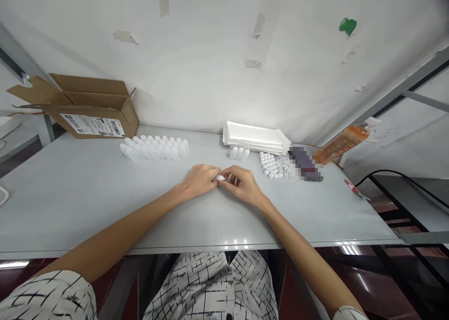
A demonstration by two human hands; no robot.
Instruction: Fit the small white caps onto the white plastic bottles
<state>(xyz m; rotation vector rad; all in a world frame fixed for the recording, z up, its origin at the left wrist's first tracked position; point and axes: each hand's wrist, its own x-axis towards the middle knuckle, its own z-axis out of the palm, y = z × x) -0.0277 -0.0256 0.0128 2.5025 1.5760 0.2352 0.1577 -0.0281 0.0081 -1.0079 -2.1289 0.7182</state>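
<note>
Near the middle of the grey table (224, 217), my left hand (202, 179) is wrapped round a small white piece (220, 178). My right hand (242, 183) pinches the pointed end of that same piece, so the two hands meet at it. Most of the piece is hidden by my fingers. Beyond my right hand stand three small white bottles (239, 154). Several white caps (269, 164) lie grouped to their right, beside a heap of thin white pieces (283, 165). Rows of translucent bottles (154, 148) stand beyond my left hand.
An open cardboard box (98, 119) sits at the back left. A stack of white sheets or bags (254, 137) lies against the wall. At the back right are a blurred dark object (303, 163) and an orange drink bottle (345, 142). The table's front edge runs beneath my forearms.
</note>
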